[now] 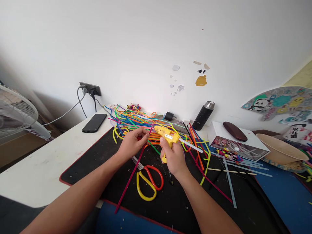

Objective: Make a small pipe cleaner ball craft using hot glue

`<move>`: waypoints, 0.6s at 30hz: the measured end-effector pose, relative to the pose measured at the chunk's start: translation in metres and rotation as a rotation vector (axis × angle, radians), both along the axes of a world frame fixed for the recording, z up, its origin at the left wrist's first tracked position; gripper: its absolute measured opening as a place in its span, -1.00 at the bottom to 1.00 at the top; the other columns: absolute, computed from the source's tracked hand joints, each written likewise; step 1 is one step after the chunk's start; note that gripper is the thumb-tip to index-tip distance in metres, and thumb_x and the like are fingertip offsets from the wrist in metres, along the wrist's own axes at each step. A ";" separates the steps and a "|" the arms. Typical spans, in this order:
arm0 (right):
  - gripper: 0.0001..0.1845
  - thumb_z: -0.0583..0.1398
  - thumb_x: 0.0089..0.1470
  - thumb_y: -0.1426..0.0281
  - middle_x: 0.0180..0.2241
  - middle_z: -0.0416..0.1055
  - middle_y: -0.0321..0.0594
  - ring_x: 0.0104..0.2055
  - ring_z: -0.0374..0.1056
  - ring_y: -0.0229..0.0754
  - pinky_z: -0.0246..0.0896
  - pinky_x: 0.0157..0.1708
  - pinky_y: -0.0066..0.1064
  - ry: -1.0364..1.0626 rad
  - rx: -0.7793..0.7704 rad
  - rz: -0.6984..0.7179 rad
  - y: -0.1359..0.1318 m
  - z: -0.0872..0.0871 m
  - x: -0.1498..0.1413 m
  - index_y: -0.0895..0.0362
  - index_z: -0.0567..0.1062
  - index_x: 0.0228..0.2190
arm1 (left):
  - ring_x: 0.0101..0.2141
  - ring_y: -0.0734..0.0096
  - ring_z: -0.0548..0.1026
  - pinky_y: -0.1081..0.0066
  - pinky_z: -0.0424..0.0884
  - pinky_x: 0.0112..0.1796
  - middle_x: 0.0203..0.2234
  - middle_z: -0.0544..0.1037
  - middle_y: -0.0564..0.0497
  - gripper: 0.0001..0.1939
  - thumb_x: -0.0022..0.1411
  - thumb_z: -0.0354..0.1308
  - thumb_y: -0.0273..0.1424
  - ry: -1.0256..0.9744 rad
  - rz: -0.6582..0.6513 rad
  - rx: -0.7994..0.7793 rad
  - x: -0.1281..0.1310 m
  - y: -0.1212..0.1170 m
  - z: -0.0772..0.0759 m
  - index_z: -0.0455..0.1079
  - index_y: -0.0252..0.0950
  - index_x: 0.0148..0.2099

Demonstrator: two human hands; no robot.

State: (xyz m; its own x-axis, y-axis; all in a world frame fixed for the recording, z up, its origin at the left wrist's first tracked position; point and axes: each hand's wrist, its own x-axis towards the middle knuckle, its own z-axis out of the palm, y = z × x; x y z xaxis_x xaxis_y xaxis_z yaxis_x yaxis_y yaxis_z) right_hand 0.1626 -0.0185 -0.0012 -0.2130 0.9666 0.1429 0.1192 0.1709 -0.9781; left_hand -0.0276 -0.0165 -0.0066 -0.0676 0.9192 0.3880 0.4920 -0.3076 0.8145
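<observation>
Yellow glue gun (162,131), perhaps against slanted magenta stem (132,174).

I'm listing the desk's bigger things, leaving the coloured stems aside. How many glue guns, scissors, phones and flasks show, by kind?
Glue guns: 1, a yellow glue gun in the right hand
Scissors: 1 pair
Phones: 1, a black phone
Flasks: 1, a black flask
Total: 4
</observation>
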 end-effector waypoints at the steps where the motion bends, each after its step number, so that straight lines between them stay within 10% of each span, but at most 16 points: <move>1: -0.40 0.19 0.20 -0.19 -0.77 0.25 -0.38 -0.74 0.17 -0.27 0.10 -0.68 -0.44 0.000 0.000 -0.001 0.000 0.000 0.000 0.03 0.32 -0.53 | -0.53 0.39 0.43 0.42 0.33 -0.43 -0.56 0.54 0.10 -0.72 0.36 0.14 -0.15 0.001 -0.001 -0.002 0.000 0.000 0.000 0.44 -0.22 -0.31; 18: -0.41 0.19 0.22 -0.18 -0.77 0.23 -0.38 -0.73 0.17 -0.25 0.09 -0.68 -0.42 -0.007 0.029 -0.015 0.000 0.001 0.001 0.03 0.34 -0.53 | -0.52 0.39 0.45 0.41 0.32 -0.41 -0.56 0.54 0.10 -0.73 0.36 0.14 -0.17 0.030 0.005 0.010 -0.001 0.000 -0.001 0.45 -0.22 -0.31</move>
State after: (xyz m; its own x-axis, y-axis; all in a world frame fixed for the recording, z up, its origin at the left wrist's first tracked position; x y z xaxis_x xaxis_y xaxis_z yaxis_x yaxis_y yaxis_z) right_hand 0.1634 -0.0189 -0.0002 -0.1999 0.9650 0.1695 0.1291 0.1975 -0.9718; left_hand -0.0283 -0.0170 -0.0075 -0.0605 0.9150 0.3988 0.5175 -0.3129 0.7964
